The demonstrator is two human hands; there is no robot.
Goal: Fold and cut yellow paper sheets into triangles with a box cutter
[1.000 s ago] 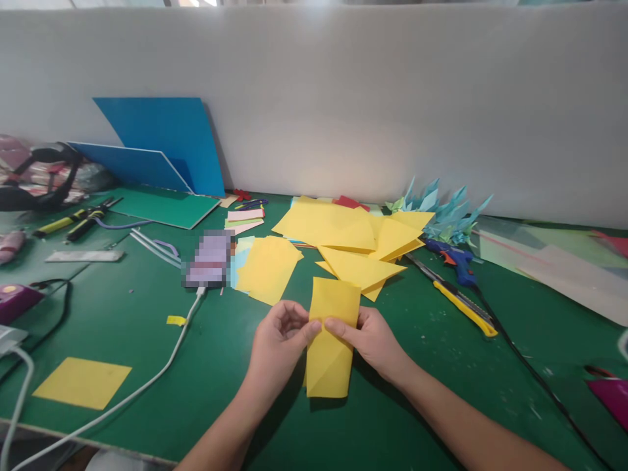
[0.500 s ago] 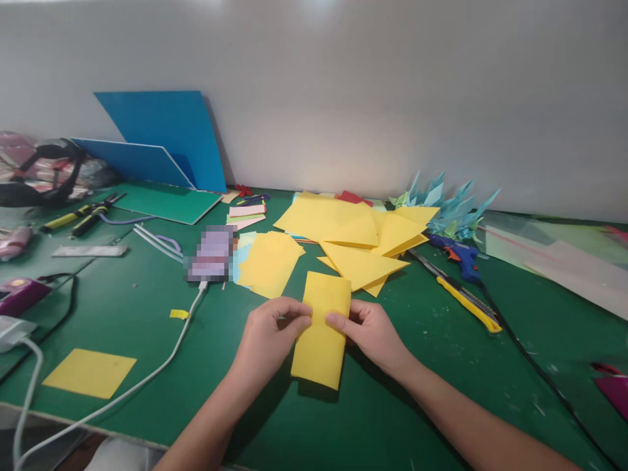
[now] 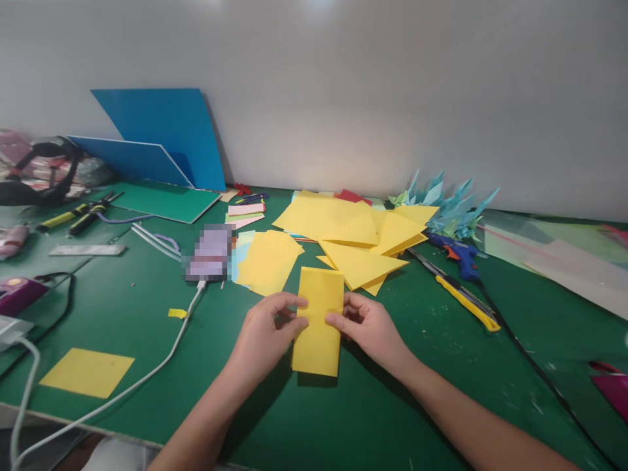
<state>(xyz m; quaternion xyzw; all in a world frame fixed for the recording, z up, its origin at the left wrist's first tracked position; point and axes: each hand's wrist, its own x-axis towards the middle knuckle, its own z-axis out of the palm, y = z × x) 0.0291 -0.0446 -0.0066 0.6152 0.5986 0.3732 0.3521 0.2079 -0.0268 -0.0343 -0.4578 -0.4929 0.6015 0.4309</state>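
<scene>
A narrow yellow paper rectangle (image 3: 318,350) is held upright between both hands, a little above the green table. My left hand (image 3: 269,327) pinches its left edge with thumb and fingers. On the right edge, my right hand (image 3: 369,322) grips it, thumb on the front face and fingers partly behind. Just beyond the paper lie folded yellow sheets (image 3: 363,261), and a stack of yellow paper pieces (image 3: 271,258) sits to their left.
A yellow cutter knife (image 3: 468,304) and a blue glue gun (image 3: 458,255) lie at right. At left are a phone (image 3: 210,252) with a white cable (image 3: 169,358), a yellow sheet (image 3: 88,373) and pliers (image 3: 91,214). Blue boards (image 3: 171,124) lean on the wall.
The held paper has shifted slightly left and away from me and has straightened from its tilt. My left hand's fingers have risen a little along its edge.
</scene>
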